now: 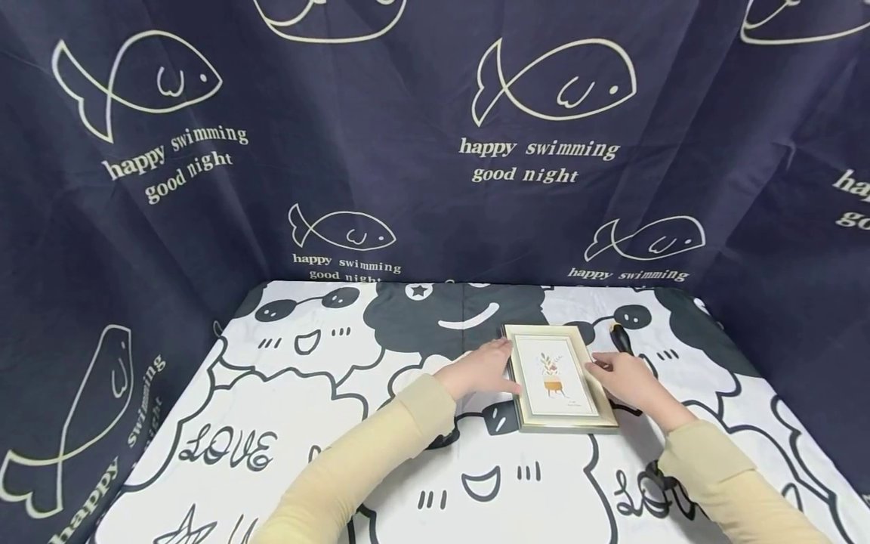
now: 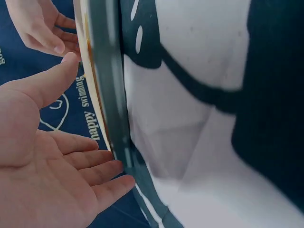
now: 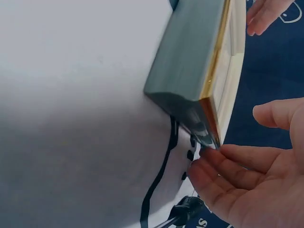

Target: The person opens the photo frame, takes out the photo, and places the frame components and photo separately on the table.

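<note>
A picture frame with a pale gold border lies face up on the patterned cloth, showing a print of a plant in an orange pot. Along its left edge is my left hand, fingers extended, fingertips right at the side in the left wrist view. My right hand is at the opposite edge. In the right wrist view its fingertips meet the frame's side, the thumb held apart from it. The frame's thick grey-green side shows there too.
Behind the right hand lies a screwdriver with a black handle and yellow end. The black-and-white cloth covers the table. Dark blue curtains with fish drawings hang at the back and both sides.
</note>
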{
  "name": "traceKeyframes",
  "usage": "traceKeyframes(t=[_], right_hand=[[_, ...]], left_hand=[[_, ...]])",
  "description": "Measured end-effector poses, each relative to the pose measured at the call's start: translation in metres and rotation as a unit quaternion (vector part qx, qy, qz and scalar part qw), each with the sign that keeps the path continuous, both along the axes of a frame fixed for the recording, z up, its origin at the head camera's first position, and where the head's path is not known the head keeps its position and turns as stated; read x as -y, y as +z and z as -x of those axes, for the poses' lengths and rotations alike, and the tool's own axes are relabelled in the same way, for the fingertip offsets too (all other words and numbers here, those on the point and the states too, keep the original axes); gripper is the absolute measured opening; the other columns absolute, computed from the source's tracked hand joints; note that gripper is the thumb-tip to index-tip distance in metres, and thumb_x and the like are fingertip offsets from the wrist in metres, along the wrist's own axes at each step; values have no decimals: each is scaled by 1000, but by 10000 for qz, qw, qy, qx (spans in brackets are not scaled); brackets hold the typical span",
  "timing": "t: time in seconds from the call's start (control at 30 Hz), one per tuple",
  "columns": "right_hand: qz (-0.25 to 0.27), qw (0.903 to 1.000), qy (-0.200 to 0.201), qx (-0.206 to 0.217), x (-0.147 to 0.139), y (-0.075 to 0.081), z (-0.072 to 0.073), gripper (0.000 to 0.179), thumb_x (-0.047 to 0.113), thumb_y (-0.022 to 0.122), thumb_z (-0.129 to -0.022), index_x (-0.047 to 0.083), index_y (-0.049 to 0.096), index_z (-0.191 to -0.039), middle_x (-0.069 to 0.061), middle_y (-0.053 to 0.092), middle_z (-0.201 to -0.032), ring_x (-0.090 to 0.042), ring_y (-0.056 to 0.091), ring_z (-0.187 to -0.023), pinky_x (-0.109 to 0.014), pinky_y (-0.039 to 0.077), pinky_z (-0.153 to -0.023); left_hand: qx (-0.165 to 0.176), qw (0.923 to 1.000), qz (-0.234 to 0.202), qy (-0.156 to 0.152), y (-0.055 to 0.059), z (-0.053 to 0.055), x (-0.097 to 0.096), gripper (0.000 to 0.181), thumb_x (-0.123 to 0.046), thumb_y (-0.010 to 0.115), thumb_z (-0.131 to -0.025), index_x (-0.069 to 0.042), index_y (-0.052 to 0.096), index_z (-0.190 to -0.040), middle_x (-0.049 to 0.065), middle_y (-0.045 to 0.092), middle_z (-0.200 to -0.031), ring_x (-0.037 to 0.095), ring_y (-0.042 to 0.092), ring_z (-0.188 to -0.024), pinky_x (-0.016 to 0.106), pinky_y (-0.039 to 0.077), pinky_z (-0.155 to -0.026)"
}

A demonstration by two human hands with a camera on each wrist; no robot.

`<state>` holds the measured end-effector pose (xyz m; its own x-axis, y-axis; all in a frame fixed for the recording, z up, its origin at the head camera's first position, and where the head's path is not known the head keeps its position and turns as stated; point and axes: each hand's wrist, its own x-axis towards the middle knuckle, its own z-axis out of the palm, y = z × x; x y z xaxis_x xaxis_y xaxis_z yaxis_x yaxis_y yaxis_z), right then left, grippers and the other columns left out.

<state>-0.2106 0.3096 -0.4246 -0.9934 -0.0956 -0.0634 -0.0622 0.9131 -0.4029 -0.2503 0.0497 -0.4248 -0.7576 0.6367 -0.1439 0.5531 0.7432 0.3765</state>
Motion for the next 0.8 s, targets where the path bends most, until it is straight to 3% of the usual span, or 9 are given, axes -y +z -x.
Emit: traceKeyframes(t=[0.23,0.37,0.47,0.8], right_hand=[[125,9991,-172,357,-3,-4,4,51,30,47,-97,-13,55,-122,-26,65,-106,-20,60,-76,-39,50,-67],[488,9957,-432,664,-4,-4,6,53,30,46,-96,-15,52,-124,-17,66,-82,-17,57,-66,-32,47,-58],[748,9919,-630,808,-4,-4,7,51,26,45,-96,-17,50,-123,-9,60,-74,-16,56,-63,-27,46,-55],[1607,9736,-1107,1186,-1,-7,7,51,15,41,-88,-18,43,-127,-12,56,-84,-14,54,-70,-26,49,-61]], left_hand=[[-225,9997,73,-82,-8,0,-6,93,-47,73,-77,3,31,-144,19,31,-150,29,27,-140,31,23,-113],[-201,9998,13,-34,-5,0,-7,92,-46,74,-77,-1,32,-145,15,31,-151,27,27,-140,30,26,-112],[-92,10000,-36,13,-4,0,-8,91,-45,74,-77,-5,31,-147,13,29,-152,25,27,-141,31,28,-111],[-303,9980,549,121,-2,-6,-11,89,-48,72,-78,4,36,-141,19,30,-150,26,30,-139,30,30,-110]])
